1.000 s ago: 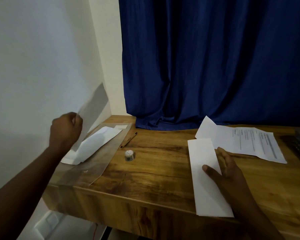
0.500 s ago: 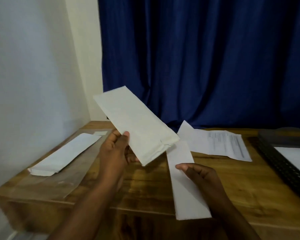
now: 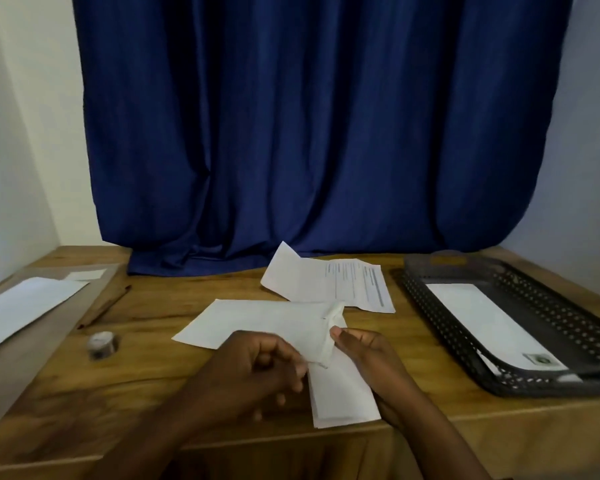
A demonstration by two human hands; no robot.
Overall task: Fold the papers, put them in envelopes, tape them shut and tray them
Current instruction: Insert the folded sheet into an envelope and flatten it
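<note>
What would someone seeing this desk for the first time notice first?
Most likely the two hands at the near edge: the left hand and right hand work at the open end of a white envelope lying over a folded paper. Behind them a deep blue curtain fills the background, and a black mesh tray at right holds one envelope.

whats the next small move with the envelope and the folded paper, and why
Probably slide the folded paper into the envelope. The left hand holds the envelope at its open end, the right hand is at the mouth, and the folded paper lies just below it, still outside.
</note>
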